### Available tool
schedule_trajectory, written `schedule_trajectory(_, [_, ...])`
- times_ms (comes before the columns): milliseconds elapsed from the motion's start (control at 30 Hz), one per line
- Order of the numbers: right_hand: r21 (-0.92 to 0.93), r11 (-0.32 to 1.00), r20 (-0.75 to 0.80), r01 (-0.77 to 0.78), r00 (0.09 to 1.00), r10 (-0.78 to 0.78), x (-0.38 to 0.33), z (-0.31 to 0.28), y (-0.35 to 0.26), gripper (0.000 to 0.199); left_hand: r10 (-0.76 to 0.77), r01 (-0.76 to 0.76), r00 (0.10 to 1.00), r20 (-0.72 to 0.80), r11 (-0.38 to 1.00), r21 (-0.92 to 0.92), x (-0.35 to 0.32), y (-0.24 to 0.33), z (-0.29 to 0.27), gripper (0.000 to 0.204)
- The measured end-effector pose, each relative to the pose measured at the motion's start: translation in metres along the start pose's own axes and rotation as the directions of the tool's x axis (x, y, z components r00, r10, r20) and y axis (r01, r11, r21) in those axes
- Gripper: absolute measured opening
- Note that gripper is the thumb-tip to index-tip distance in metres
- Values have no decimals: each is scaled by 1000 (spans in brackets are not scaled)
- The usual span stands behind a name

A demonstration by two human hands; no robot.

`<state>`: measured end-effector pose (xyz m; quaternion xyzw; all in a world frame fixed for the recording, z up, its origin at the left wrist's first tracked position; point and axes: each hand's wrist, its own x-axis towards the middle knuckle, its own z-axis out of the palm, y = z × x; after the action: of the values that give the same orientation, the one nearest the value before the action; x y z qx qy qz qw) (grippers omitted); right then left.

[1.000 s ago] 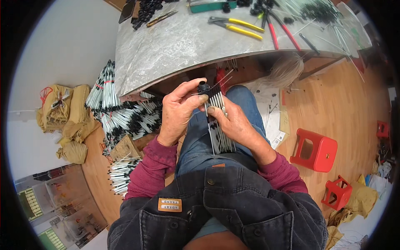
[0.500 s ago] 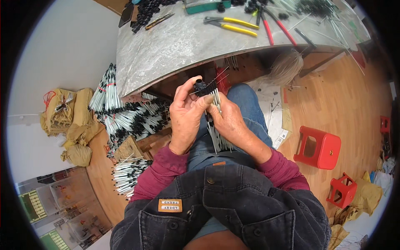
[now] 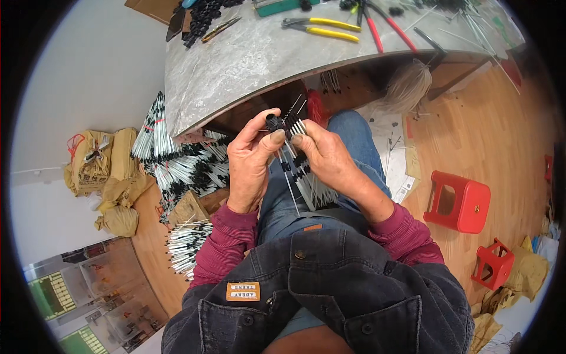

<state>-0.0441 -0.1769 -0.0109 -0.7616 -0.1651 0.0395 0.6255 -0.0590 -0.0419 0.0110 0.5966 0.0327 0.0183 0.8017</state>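
Observation:
My left hand (image 3: 250, 164) pinches a short black ribbed plastic fitting (image 3: 273, 122) upright between thumb and fingers. A thin white rod with black joints (image 3: 288, 174) hangs down from beside it toward my lap. Just right of it, my right hand (image 3: 335, 158) grips a fanned bunch of similar white rods with black ends (image 3: 317, 190). Their black tips and a few thin wires stick up past its thumb, close to the fitting. Both hands are over my lap, below the table's front edge. Fingers hide where the rods and fitting meet.
On the grey marbled table (image 3: 236, 76) lie yellow-handled pliers (image 3: 324, 28), red-handled pliers (image 3: 389, 26) and black parts (image 3: 203, 20). Bundled rods (image 3: 186, 168) are piled at left beside tan sacks (image 3: 94, 159). Red stools (image 3: 460, 202) stand at right.
My hands have drawn slightly apart and the left has shifted left with the black fitting. One rod now hangs separate from the bunch in my right hand. The view has shifted slightly.

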Motion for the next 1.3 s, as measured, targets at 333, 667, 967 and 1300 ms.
schedule_trajectory(333, [-32, 996, 88, 82, 993, -79, -6, 1, -1, 13, -77, 69, 996, -33, 979, -193, -2, 1, -2, 34])
schedule_trajectory(667, [-26, 1000, 75, -6, 997, 8, -10, 6, -10, 16, -52, 72, 989, 140, 987, -142, -3, 10, -19, 33])
schedule_trajectory(967, [34, 999, 200, 12, 980, -19, -17, -7, -25, 19, -105, 192, 911, 399, 964, -184, 1, 6, -36, 41])
schedule_trajectory(1300, [-11, 984, 335, 176, 928, -162, -8, -17, -21, 19, -105, 179, 924, 368, 968, -175, -11, 13, -30, 38])
